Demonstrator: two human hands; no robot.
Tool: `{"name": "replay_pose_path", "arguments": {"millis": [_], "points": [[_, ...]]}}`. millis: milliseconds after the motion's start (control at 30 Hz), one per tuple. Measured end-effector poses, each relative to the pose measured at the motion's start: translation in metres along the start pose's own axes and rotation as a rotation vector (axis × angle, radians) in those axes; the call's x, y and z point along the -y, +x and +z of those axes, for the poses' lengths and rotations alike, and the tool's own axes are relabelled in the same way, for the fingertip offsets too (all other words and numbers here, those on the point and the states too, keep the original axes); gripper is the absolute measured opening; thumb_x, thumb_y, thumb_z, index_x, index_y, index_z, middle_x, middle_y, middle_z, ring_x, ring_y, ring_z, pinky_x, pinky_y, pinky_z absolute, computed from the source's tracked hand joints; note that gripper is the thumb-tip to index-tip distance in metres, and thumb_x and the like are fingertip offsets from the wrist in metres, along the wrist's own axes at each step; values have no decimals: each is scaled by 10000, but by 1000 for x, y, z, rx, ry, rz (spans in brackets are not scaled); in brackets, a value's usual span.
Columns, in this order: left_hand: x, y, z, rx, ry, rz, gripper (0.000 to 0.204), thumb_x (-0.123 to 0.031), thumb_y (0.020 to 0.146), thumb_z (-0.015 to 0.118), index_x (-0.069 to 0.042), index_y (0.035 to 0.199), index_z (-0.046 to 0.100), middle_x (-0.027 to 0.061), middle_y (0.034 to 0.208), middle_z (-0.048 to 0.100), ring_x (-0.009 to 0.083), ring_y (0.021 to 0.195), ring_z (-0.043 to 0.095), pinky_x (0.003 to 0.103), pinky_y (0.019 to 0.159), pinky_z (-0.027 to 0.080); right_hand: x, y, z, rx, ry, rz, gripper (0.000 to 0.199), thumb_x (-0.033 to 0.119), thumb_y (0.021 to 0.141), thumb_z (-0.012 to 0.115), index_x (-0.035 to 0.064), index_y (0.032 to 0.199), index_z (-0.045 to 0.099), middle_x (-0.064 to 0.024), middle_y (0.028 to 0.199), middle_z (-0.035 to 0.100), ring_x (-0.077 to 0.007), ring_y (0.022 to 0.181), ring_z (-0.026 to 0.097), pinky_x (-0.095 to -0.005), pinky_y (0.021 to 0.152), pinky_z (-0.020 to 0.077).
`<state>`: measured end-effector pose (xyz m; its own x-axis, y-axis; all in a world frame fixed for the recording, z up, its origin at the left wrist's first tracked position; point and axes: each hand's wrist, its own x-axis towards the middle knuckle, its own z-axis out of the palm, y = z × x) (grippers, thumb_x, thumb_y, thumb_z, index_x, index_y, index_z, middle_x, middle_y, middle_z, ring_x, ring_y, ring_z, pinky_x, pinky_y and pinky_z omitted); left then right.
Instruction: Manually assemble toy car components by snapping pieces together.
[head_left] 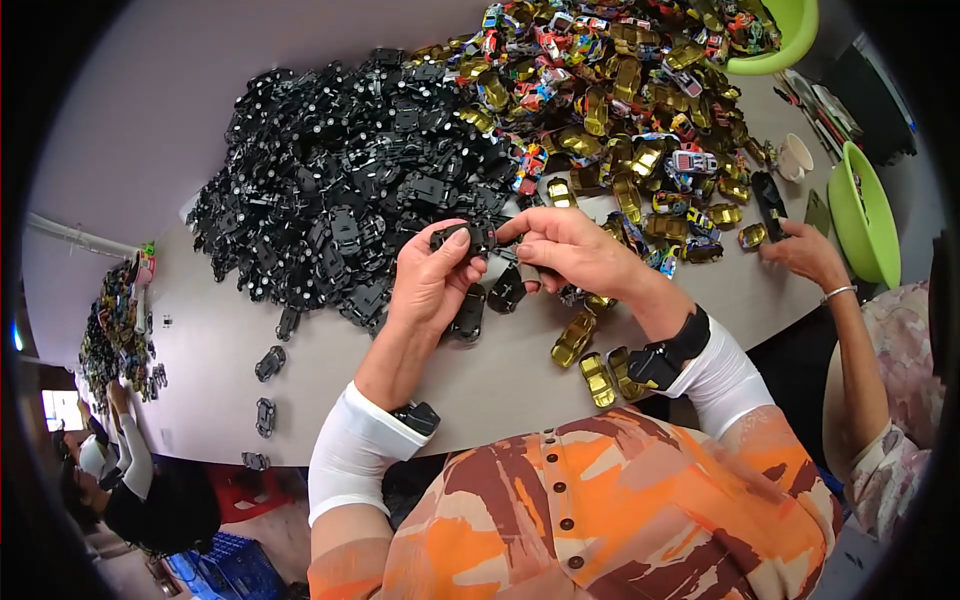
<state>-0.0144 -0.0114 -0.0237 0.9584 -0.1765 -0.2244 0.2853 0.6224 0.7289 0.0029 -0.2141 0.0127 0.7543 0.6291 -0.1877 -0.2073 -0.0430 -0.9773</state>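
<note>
The head view shows the left hand (432, 268) with its fingers clamped on a small black car base (472, 238), by the near right edge of the black pile (335, 180) on the surface (215, 395). The right hand (568, 245) has its fingers at the base's right end; whether they grip it cannot be told. Gold car bodies (574, 338) lie to the pile's near right.

Pale worktop (490, 405) carrying a heap of black toy-car parts (340, 170)
Gold toy cars (597, 380) are lying by the near edge.
</note>
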Motion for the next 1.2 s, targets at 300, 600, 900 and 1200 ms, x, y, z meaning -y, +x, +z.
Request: {"name": "replay_pose_path", "arguments": {"millis": [300, 600, 900, 1200], "points": [[5, -7, 6, 19, 123, 34, 227, -67, 837, 639, 24, 1026, 552, 107, 808, 624, 152, 608, 604, 227, 521, 491, -7, 3, 2, -9, 10, -6, 161, 96, 917, 478, -28, 1017, 501, 12, 651, 520, -51, 502, 497, -193, 478, 415], [9, -9, 16, -40, 282, 240, 146, -68, 831, 648, 17, 942, 607, 62, 768, 631, 99, 656, 607, 217, 570, 498, -14, 10, 10, -51, -143, -91, 96, 73, 896, 493, 18, 970, 516, 27, 638, 510, -31, 504, 469, -192, 466, 375], [-9, -16, 5, 244, 555, 74, 231, -166, 845, 640, -17, 1010, 578, 40, 872, 619, 105, 770, 581, 218, 642, 477, 16, -10, -5, 30, -6, -76, 169, 54, 901, 471, -11, 1056, 485, -3, 669, 545, -55, 513, 523, -184, 453, 409], [-19, -10, 4, 366, 806, 120, 225, -124, 821, 643, 15, 994, 607, -6, 832, 601, 62, 755, 529, 207, 681, 438, 10, -11, -4, 185, 33, -16, 170, 94, 898, 486, -11, 1031, 487, -23, 668, 569, -60, 503, 532, -178, 433, 391]]}}
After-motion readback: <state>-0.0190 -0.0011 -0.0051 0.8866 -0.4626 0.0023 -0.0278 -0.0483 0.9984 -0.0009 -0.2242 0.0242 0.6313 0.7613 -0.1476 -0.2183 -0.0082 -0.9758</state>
